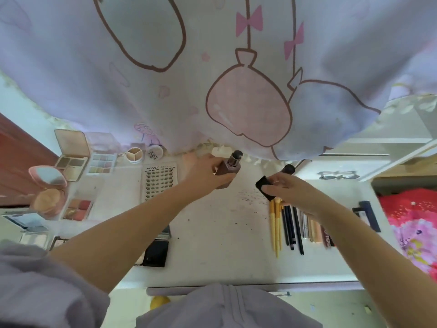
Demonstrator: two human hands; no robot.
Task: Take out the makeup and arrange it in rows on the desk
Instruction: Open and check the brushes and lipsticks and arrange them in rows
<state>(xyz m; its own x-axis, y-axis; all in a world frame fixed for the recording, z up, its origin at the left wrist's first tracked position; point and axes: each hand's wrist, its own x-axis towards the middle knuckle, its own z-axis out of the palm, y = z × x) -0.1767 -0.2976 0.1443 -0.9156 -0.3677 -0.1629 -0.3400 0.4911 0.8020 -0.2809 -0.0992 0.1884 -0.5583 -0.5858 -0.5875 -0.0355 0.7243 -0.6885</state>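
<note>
Left hand (208,171) grips a brown square-bodied makeup bottle (228,170) above the table (212,233), right hand (290,190) pinches a small black case (263,188); both look light, rigid, smooth, best held mid-body.

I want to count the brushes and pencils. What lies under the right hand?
Under the right hand, yellow-handled brushes and dark pencils lie side by side on the desk. Their upper ends are covered by the hand, which holds a black item.
</note>
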